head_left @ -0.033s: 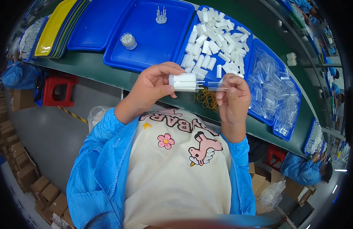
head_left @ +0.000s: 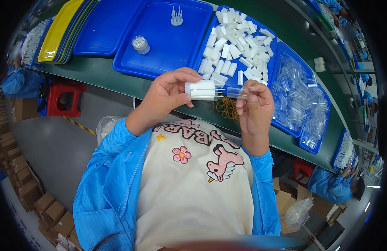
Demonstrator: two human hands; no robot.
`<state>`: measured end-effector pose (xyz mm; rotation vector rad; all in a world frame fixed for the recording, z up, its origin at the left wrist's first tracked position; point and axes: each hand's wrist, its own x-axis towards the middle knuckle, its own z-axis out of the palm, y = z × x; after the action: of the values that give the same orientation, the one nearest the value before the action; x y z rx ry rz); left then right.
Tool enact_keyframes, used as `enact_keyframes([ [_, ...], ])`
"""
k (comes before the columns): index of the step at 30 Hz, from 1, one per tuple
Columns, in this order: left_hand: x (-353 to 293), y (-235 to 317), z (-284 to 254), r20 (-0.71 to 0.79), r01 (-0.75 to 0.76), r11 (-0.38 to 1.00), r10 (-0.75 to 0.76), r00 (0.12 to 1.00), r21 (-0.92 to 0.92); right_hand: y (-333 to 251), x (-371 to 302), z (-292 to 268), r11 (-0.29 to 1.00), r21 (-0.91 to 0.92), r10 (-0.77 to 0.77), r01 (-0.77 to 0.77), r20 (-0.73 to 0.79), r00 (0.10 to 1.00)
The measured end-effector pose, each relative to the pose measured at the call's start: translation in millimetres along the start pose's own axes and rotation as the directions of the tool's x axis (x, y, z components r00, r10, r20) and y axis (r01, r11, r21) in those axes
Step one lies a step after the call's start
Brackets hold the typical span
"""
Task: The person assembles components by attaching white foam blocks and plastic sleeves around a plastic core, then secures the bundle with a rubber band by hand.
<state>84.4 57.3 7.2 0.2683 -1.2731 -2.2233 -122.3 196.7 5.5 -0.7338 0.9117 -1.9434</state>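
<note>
My left hand (head_left: 171, 93) is closed round a white cylindrical assembly (head_left: 201, 90) made of white blocks, held on its side in front of my chest. Several thin prongs stick out of its right end. Between the thumb and fingers of my right hand (head_left: 257, 102) is a clear plastic sleeve (head_left: 237, 92), its left end close to the prong tips. Whether the two touch, I cannot tell.
Beyond my hands, a blue tray (head_left: 176, 46) bears a pronged base (head_left: 176, 17) and a filled round assembly (head_left: 141, 44). Loose white blocks (head_left: 239, 46) and clear plastic pieces (head_left: 296, 96) fill trays to the right. Yellow rubber bands (head_left: 227, 108) lie near the table edge.
</note>
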Motion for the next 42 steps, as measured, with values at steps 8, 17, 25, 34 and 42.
enact_keyframes([
  [8, 0.2, 0.0, -1.6, -0.018, -0.006, 1.0, 0.006, 1.0, 0.022, 2.1, 2.0, 3.2, 0.998, -0.041, 0.039, -0.04, -0.024, 0.999],
  [17, -0.2, -2.4, -5.3, -0.006, -0.012, 0.999, 0.012, 1.0, 0.038, 2.3, 2.3, 6.5, 0.994, -0.083, 0.071, -0.068, 0.033, 0.997],
  [25, 0.3, -2.5, -3.6, -0.031, -0.004, 0.998, 0.006, 0.999, 0.058, -2.9, -1.0, 10.4, 0.954, -0.299, 0.032, -0.006, 0.083, 0.996],
  [34, -0.3, -0.7, -1.6, 0.023, -0.029, 0.993, 0.026, 0.999, 0.118, -3.0, -9.1, 21.6, 0.873, -0.481, -0.049, 0.086, 0.089, 0.995],
  [42, 0.5, 24.3, -2.2, 0.091, 0.054, 0.897, -0.105, 0.99, 0.44, 5.7, -12.4, 17.3, 0.854, -0.484, -0.158, 0.191, 0.109, 0.981],
])
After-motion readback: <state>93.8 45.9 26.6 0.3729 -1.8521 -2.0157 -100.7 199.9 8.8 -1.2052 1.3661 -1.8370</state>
